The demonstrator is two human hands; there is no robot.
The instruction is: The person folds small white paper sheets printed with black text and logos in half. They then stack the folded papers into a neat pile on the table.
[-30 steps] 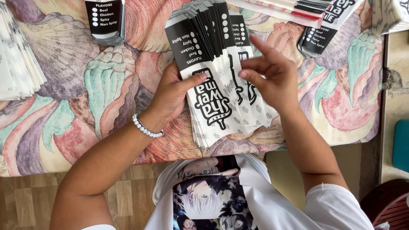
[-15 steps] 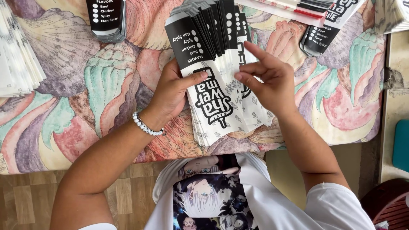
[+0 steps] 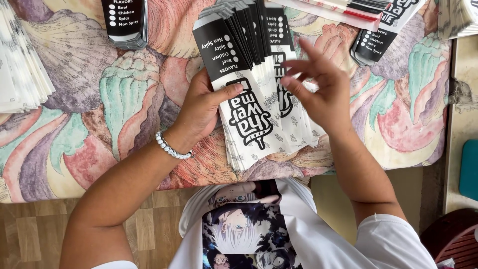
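A fanned stack of white paper sleeves with black printed ends [image 3: 259, 84] lies on the shell-patterned tablecloth [image 3: 99, 114]. My left hand [image 3: 201, 107], with a white bead bracelet at the wrist, grips the stack's left side, the thumb pressed on the top sleeve. Over the right side of the fan hovers my right hand [image 3: 321, 89], fingers spread and fingertips brushing the sleeves without gripping any.
More piles of the same sleeves sit around: a white pile at the far left [image 3: 20, 69], a black-ended pile at top left [image 3: 125, 22], another at top right [image 3: 381, 35]. The table's near edge runs just before my torso; a teal object [image 3: 469, 169] stands at right.
My right hand has lifted off the sleeves and spread its fingers. The left hand keeps its grip on the stack, which stays put.
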